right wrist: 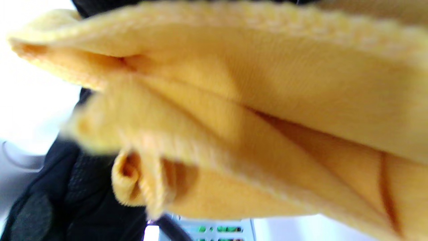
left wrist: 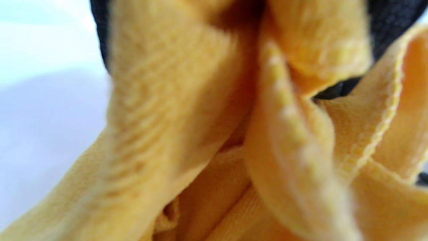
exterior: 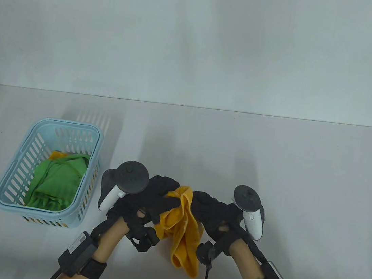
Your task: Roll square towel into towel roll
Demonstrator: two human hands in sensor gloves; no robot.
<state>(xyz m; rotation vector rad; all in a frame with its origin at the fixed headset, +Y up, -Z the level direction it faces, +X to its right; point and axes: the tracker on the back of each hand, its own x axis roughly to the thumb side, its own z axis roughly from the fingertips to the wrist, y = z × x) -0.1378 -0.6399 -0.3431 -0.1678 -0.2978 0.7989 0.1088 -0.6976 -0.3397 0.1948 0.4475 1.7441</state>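
A crumpled yellow towel hangs between both gloved hands near the table's front edge, its lower end drooping toward the table. My left hand grips its upper part with curled fingers. My right hand holds the towel's right side, fingers curled into the cloth. In the left wrist view the yellow towel fills the frame, blurred, with black glove behind it. The right wrist view also shows the towel in loose folds, with the other hand's black glove at lower left.
A light blue slotted basket stands on the table at left, holding a green towel and a bit of yellow cloth. White table surface stretches beyond and right of the hands.
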